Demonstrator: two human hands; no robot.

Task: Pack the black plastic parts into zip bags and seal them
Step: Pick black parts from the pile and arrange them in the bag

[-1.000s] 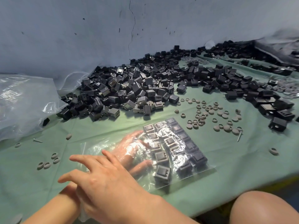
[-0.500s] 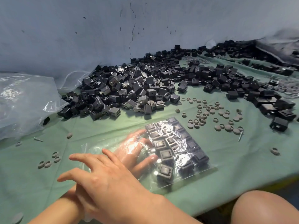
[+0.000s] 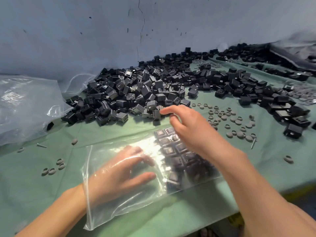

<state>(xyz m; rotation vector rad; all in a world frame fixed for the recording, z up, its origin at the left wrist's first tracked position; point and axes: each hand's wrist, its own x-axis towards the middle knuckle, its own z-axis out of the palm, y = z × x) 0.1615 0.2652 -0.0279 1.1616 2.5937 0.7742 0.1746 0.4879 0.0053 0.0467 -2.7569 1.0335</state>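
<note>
A clear zip bag (image 3: pixel 123 206) lies flat on the green cloth, its open mouth toward me at the left. Several black plastic parts (image 3: pixel 184 161) sit in rows in its far right end. My left hand (image 3: pixel 119 173) is inside the bag, fingers spread and relaxed just left of those parts. My right hand (image 3: pixel 191 129) reaches over the bag to the near edge of the big pile of loose black parts (image 3: pixel 145 89). Its fingertips are at the nearest parts and it holds nothing.
Grey round caps (image 3: pixel 227 117) lie scattered right of my right hand, with a screw (image 3: pixel 254 143) beside them. A large crumpled clear plastic sheet (image 3: pixel 22 103) fills the left. More black parts (image 3: pixel 290 115) lie at the right. The table edge (image 3: pixel 256 200) runs at the lower right.
My right hand has moved from above my left wrist up and right, across the bag, to the edge of the pile. My left hand stays inside the bag.
</note>
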